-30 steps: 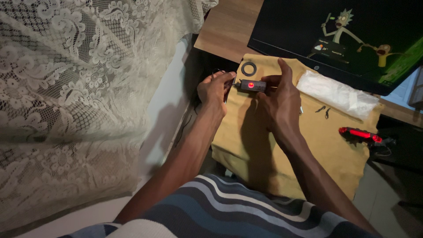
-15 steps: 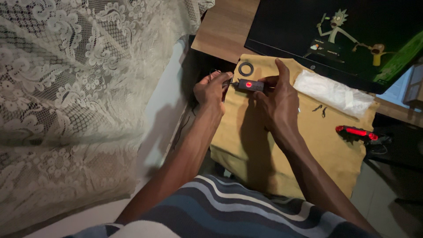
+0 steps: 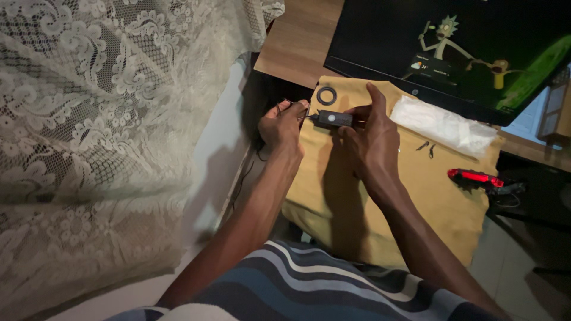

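My right hand (image 3: 372, 142) grips a small dark rectangular device (image 3: 333, 119) with a round pale button on top, held over a mustard-yellow cloth (image 3: 416, 190). My left hand (image 3: 282, 126) pinches thin dark wires (image 3: 284, 106) at the device's left end, fingers closed on them. The two hands almost touch at the device.
A black rubber ring (image 3: 326, 95) lies on the cloth just beyond the device. A clear plastic bag (image 3: 443, 125), two small dark clips (image 3: 427, 147) and a red-lit tool (image 3: 476, 178) lie to the right. A dark screen (image 3: 476, 53) stands behind. A lace curtain (image 3: 107, 119) hangs left.
The button on the device glowed red before and now looks pale and unlit. Both hands stay on the device and wires; the view has shifted slightly.
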